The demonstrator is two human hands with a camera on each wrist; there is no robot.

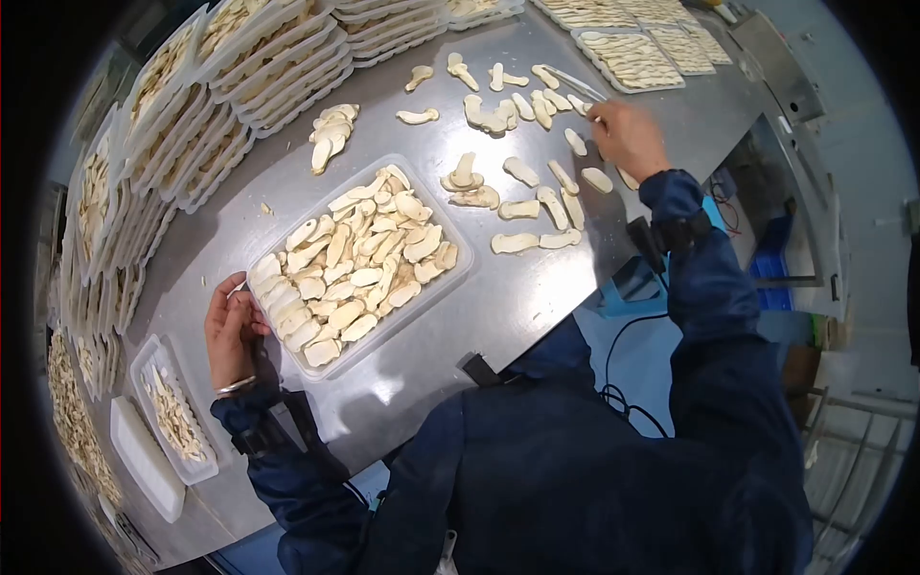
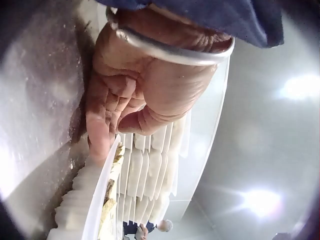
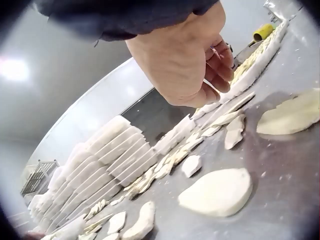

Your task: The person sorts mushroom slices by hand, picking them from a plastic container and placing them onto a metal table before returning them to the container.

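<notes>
The left hand (image 1: 230, 331) rests on the shiny metal desk (image 1: 498, 307), and its fingers (image 2: 100, 135) lie straight against the side of a clear plastic tray (image 1: 458, 278) full of pale mushroom slices (image 1: 355, 264). The right hand (image 1: 628, 134) reaches over more loose slices (image 1: 522, 206) spread out on the desk. Its fingers (image 3: 220, 62) are curled in, but you cannot tell if they hold anything. Stacks of filled trays (image 1: 278, 67) stand along the far edge. No words or labels can be read.
</notes>
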